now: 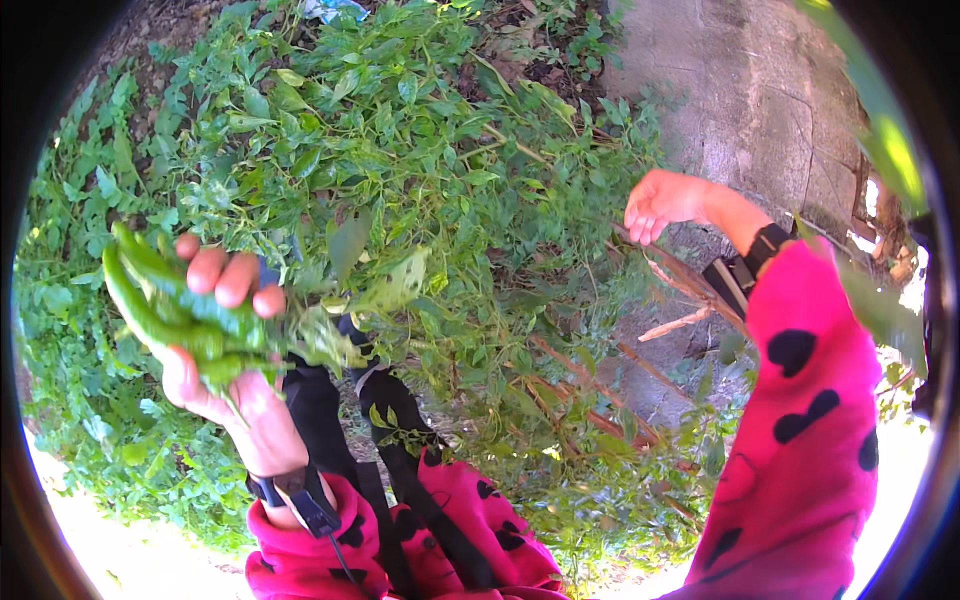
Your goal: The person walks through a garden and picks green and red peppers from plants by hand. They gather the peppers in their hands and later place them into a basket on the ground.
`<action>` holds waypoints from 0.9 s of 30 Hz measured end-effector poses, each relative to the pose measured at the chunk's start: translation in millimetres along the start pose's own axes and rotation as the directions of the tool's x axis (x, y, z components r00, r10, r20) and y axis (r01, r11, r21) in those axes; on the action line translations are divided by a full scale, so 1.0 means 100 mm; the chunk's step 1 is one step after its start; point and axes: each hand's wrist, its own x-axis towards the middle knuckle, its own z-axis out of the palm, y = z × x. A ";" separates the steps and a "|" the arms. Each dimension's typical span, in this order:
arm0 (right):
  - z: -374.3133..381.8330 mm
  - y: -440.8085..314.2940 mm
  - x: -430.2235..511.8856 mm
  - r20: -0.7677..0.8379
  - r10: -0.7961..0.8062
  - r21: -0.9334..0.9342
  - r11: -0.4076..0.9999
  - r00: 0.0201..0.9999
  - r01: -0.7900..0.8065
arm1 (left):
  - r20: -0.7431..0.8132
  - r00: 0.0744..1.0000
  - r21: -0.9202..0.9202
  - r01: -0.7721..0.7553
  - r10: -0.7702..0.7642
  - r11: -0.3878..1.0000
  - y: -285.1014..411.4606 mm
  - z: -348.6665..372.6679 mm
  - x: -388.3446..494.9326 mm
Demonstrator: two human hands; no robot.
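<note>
Several long green peppers [161, 315] are bunched in my left hand [225, 360], with the thumb below them and the fingers wrapped over the far side. A few leaves and thin stalks show by the palm, partly blurred. On the right, my right hand [664, 206] is curled at a brown woody stem [686, 277], its fingertips over the stem; the palm side is hidden. Between the hands spreads a leafy green pepper plant [450, 172], its foliage dense and tangled.
A concrete block wall [750, 97] rises at the upper right. Bare brown branches [600, 390] slant through the foliage below my right hand. Low leafy weeds [75, 322] cover the left side. A blue and white scrap [335, 9] lies at the top.
</note>
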 end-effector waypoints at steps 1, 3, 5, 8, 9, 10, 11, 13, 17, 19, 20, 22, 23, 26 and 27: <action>-0.05 0.12 0.12 0.034 0.035 0.066 0.997 0.999 -0.037 | -0.023 1.000 -0.024 -0.012 0.012 1.000 0.01 -0.08 -0.04; -0.26 0.29 0.40 -0.136 0.095 0.204 0.977 0.986 -0.066 | 0.010 1.000 -0.008 0.009 -0.009 1.000 0.02 -0.24 -0.11; -0.45 0.57 0.59 -0.412 0.054 0.423 0.895 0.910 0.139 | 0.030 0.999 0.071 0.043 -0.045 0.997 0.02 -0.38 -0.14; -0.63 0.83 0.90 -0.188 -0.102 -0.446 0.895 0.977 0.008 | -0.042 0.998 0.119 0.044 -0.040 0.992 0.05 -0.57 -0.12; -0.60 0.93 0.95 -0.206 -0.014 -0.493 0.865 0.978 -0.092 | -0.017 0.999 0.116 0.036 -0.034 0.993 0.07 -0.62 -0.10; -0.55 1.00 0.99 -0.238 0.103 -0.466 0.860 0.966 -0.206 | -0.032 0.999 0.097 0.027 -0.024 0.995 0.10 -0.66 -0.08; -0.46 1.08 1.02 -0.236 0.163 -0.586 0.762 0.958 -0.275 | -0.022 1.000 0.071 0.010 -0.008 0.997 0.12 -0.70 -0.06; -0.33 1.21 0.97 -0.306 0.250 -0.747 0.535 0.919 -0.395 | 0.034 0.999 0.027 0.013 -0.014 1.000 0.19 -0.76 -0.04; -0.10 1.39 0.99 -0.460 0.200 -0.504 0.743 0.865 -0.440 | 0.012 0.999 0.026 -0.048 0.048 0.998 0.24 -0.80 -0.02; -0.07 1.45 1.00 -0.484 0.174 -0.463 0.781 0.858 -0.419 | -0.036 0.997 -0.033 -0.074 0.072 0.997 0.23 -0.79 -0.03; -0.07 1.48 1.00 -0.494 0.161 -0.445 0.797 0.854 -0.408 | -0.040 0.997 -0.047 -0.074 0.072 0.996 0.22 -0.78 -0.04; -0.09 1.53 1.00 -0.509 0.161 -0.406 0.821 0.846 -0.401 | -0.035 0.998 -0.048 -0.056 0.055 0.997 0.19 -0.76 -0.05; -0.10 1.54 1.01 -0.500 0.150 -0.419 0.820 0.853 -0.389 | -0.032 0.998 -0.049 -0.048 0.046 0.998 0.18 -0.76 -0.05; -0.13 1.54 1.01 -0.513 0.128 -0.410 0.832 0.849 -0.373 | 0.006 0.999 0.006 -0.039 0.039 0.999 0.16 -0.76 -0.07; -0.13 1.53 1.03 -0.508 0.115 -0.403 0.844 0.853 -0.354 | 0.004 0.999 -0.005 -0.048 0.048 0.999 0.17 -0.76 -0.08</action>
